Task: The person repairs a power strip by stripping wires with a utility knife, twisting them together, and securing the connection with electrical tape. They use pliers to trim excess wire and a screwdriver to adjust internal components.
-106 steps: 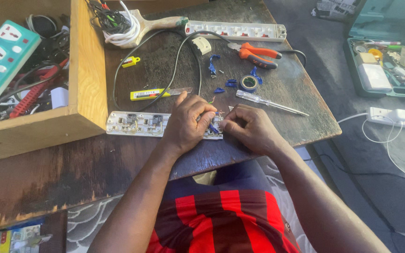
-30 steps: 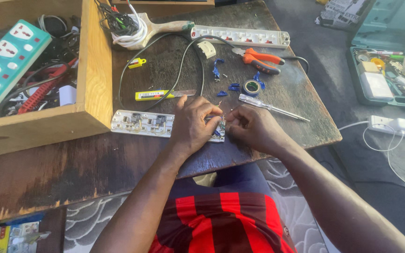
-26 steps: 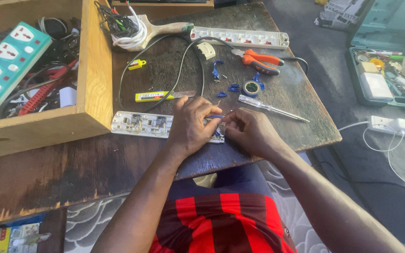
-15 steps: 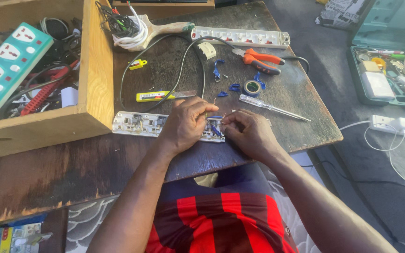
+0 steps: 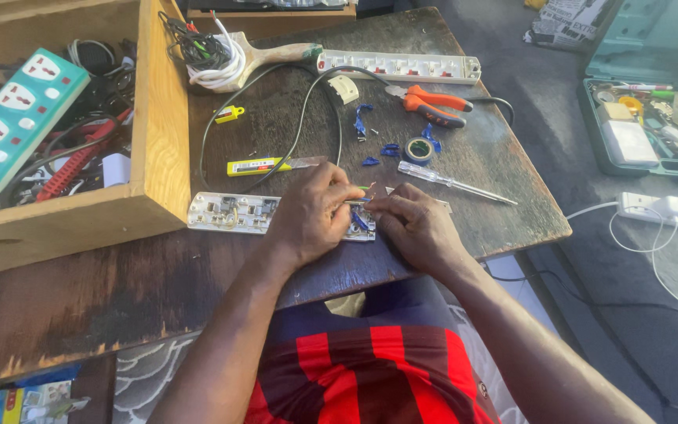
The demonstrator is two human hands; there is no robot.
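Strip base (image 5: pixel 233 213): opened socket strip, white, lying flat along the near edge of the counter (image 5: pixel 119 290), contacts up so the wiring can be reached; its right end is under the hands.
Left hand (image 5: pixel 311 216): palm down on the strip base, fingers curled and pinching at the blue wires (image 5: pixel 358 221); it also pins the base so it cannot slide.
Right hand (image 5: pixel 413 224): just right of the left, fingertips meeting it over the same spot, clenched on something small; what exactly it grips I cannot tell.
Cable (image 5: pixel 307 106): black, loops from the far side down to the strip base, slack enough to leave the work free.
Knife (image 5: pixel 264 166): yellow utility cutter, just beyond the left hand, within easy reach.
Screwdriver (image 5: pixel 453 181): clear handle, lying beyond the right hand, tip pointing right.
Tape (image 5: pixel 417 149): small dark roll, with blue insulation scraps (image 5: pixel 369 126) scattered round it, far of the hands.
Pliers (image 5: pixel 433 104): orange grips, far right, beside the strip cover (image 5: pixel 398 66), a long white socket face set aside at the far edge.
Crate (image 5: pixel 162 118): wooden box on the left, holding a teal socket strip (image 5: pixel 9 126) and tangled leads.
Toolbox (image 5: pixel 645 118): green case, open on the floor to the right, near a white floor strip (image 5: pixel 668 212).
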